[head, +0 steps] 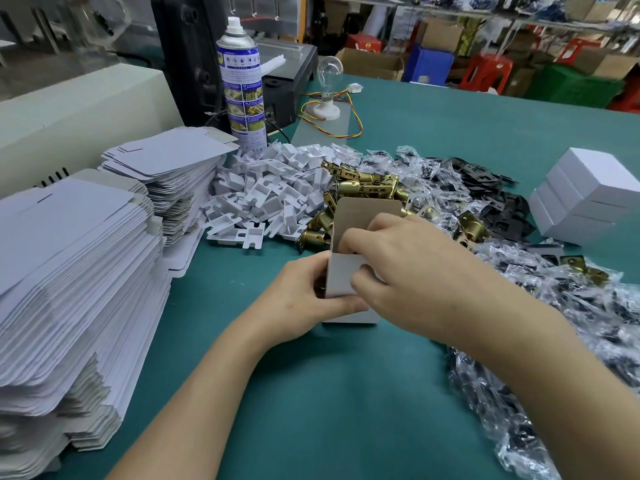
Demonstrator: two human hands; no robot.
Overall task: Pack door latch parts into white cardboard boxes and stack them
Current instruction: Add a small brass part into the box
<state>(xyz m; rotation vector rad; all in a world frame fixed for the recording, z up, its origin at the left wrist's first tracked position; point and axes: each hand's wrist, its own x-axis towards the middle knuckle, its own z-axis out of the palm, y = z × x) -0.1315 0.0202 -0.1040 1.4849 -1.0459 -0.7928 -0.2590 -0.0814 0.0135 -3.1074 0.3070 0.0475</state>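
White cardboard box [346,280] stands open on green table [346,393]. My left hand [304,301] grips its side; right hand [412,271] pinches front wall, fingers [351,237] inside. Thin card, I judge, dents easily: hold at folded edges.

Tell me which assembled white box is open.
The box gripped by the left hand and right hand, mid-table: its top flap stands up. The stacked boxes at the right are closed.
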